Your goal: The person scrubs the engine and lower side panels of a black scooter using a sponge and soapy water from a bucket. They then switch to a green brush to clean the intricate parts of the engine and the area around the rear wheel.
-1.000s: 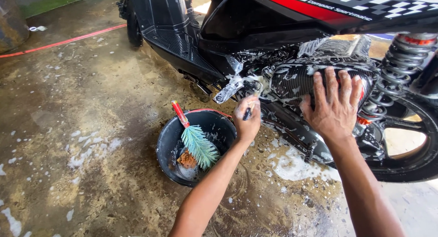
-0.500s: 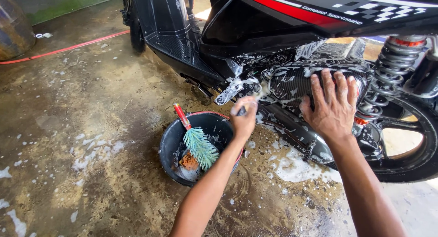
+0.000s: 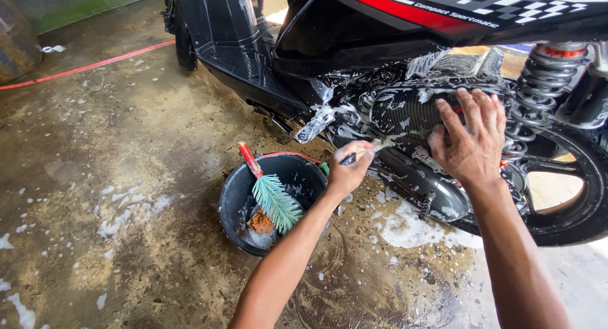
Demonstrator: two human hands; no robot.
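Observation:
A black scooter (image 3: 354, 31) with red trim stands over wet concrete, its engine casing (image 3: 405, 110) covered in soap foam. My left hand (image 3: 347, 170) grips a small thin brush (image 3: 367, 150) whose tip points at the soapy parts under the casing. My right hand (image 3: 472, 139) lies flat, fingers spread, on the right end of the casing next to the rear shock spring (image 3: 538, 94). Just left of my left forearm sits a black bucket (image 3: 231, 202) with a green-bristled, red-handled brush (image 3: 272, 199) and an orange sponge (image 3: 259, 222) in it.
The rear wheel (image 3: 570, 196) is at the right. Foam puddles lie on the wet floor below the engine (image 3: 405, 227) and at the left (image 3: 120, 215). A red hose (image 3: 88, 66) runs across the far floor. A dark tyre-like object (image 3: 16, 37) stands at the upper left.
My left hand with the small brush has shifted slightly up and right toward the engine parts. The right hand stays on the casing.

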